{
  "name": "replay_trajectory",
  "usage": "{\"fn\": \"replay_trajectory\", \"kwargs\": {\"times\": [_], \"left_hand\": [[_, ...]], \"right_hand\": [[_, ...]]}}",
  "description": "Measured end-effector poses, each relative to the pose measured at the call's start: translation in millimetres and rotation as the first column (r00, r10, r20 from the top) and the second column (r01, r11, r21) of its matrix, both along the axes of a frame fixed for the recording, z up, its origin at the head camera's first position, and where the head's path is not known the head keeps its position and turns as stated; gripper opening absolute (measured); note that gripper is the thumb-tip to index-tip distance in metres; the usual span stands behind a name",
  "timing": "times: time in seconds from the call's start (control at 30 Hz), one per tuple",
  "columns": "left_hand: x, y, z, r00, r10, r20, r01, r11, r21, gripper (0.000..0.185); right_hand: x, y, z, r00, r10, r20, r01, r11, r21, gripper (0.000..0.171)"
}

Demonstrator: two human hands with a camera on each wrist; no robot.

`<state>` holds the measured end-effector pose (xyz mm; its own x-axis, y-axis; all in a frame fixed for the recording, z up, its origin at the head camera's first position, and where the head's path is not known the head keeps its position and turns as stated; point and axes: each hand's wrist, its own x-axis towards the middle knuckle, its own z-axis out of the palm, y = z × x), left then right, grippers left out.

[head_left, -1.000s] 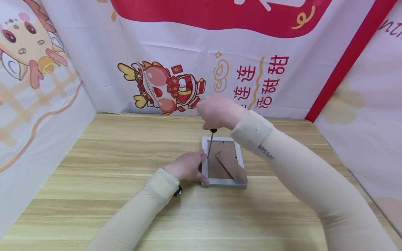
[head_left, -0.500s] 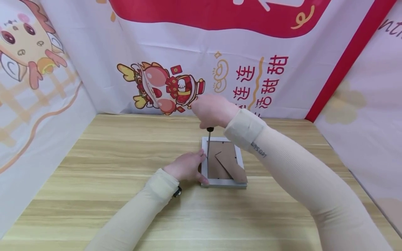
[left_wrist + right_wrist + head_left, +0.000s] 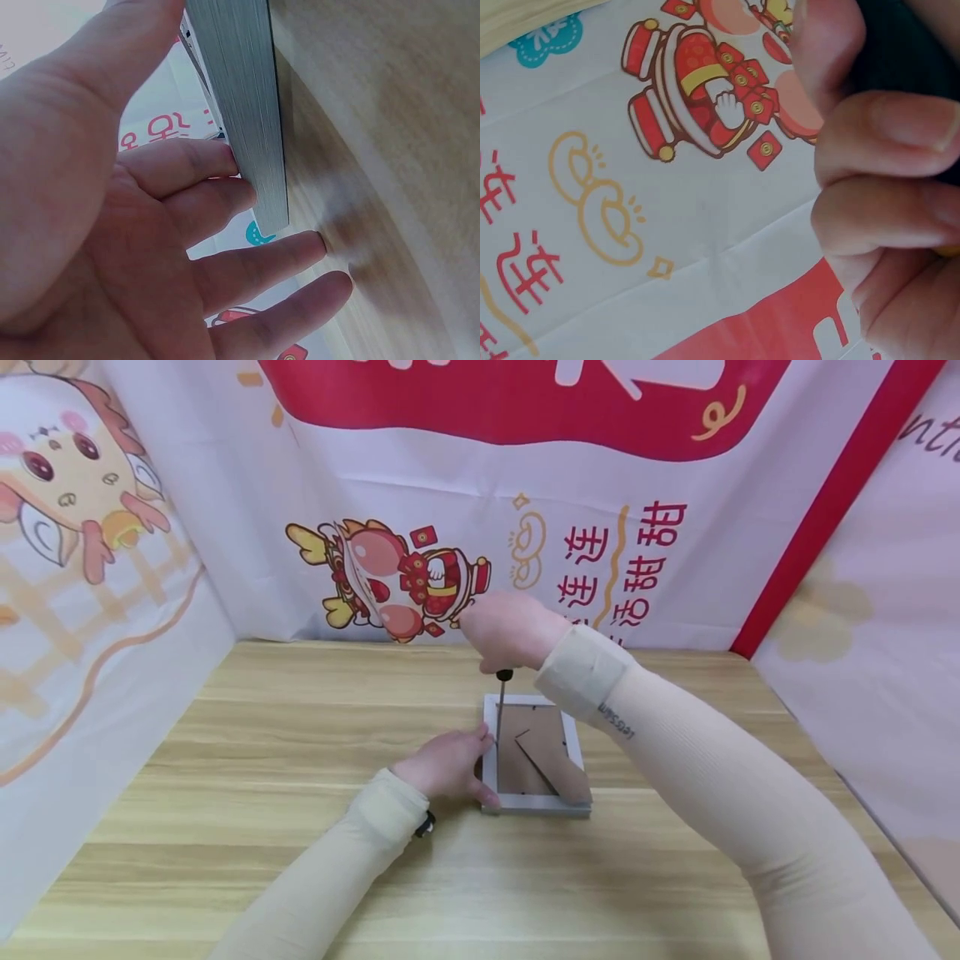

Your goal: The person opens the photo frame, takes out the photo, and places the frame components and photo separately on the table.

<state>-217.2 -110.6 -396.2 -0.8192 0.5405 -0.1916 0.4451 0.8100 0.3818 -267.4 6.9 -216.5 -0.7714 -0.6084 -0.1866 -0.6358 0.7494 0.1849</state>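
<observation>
A picture frame with a silver-white border lies back up on the table, its brown backing board showing. A cut-out stand leg angles across the board's lower right. My right hand grips the dark handle of a screwdriver from above. The shaft points nearly straight down, its tip at the border's left inner edge. My left hand rests against the frame's left side, thumb at the near corner. In the left wrist view its fingers extend fairly straight, two touching the side.
The wood-grain table ends at a printed white cloth backdrop just behind the right hand. More printed cloth closes off the right side, and another sheet the left.
My right hand has shifted slightly left, so the screwdriver stands more upright over the same spot. The left hand and the frame keep their places. The head view has tilted up slightly.
</observation>
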Motion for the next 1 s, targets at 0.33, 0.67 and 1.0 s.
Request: {"fn": "replay_trajectory", "kwargs": {"times": [0.33,0.67,1.0], "left_hand": [[1.2,0.4,-1.0,1.000,-0.006,-0.016,0.006,1.000,-0.020,0.102],[5.3,-0.2,2.7,1.000,-0.003,-0.024,0.003,1.000,0.000,0.101],[5.4,0.5,0.5,1.000,0.013,0.004,-0.013,1.000,0.027,0.102]], "right_hand": [[-1.1,8.2,1.4,0.993,-0.084,0.082,0.084,0.996,0.005,0.023],[6.0,-0.2,0.9,1.000,0.006,-0.023,-0.006,1.000,0.025,0.025],[7.7,4.0,1.6,1.000,-0.003,-0.011,0.003,1.000,0.018,0.026]]}}
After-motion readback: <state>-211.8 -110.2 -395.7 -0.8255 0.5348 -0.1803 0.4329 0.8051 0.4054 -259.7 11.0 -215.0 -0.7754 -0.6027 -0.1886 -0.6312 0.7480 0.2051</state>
